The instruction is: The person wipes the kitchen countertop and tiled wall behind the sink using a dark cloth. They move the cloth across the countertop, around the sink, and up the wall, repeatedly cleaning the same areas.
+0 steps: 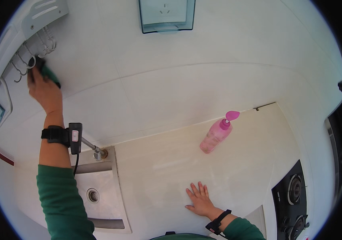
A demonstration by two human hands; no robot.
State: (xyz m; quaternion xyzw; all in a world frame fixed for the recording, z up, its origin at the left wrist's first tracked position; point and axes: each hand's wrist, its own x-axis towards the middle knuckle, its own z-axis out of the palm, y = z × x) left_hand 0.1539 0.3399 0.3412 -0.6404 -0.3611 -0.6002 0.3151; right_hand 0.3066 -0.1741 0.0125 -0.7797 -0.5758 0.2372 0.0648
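Note:
My left hand (45,90) is raised at the upper left, its fingers closed on a dark green and black item (50,75) against the white wall, just beneath a rack's hooks. The item is blurred; its kind cannot be told. My right hand (200,200) lies palm down with spread fingers on the cream countertop (165,168), holding nothing. Beyond it, near the wall, stands a pink pump bottle (216,136). Both wrists wear black straps with small devices.
A white wall rack (46,18) with metal hooks (19,73) borders the left. Below are a steel sink (99,192) and its faucet (98,153). A black gas stove (291,198) sits at right. A covered wall socket (165,13) is at the top.

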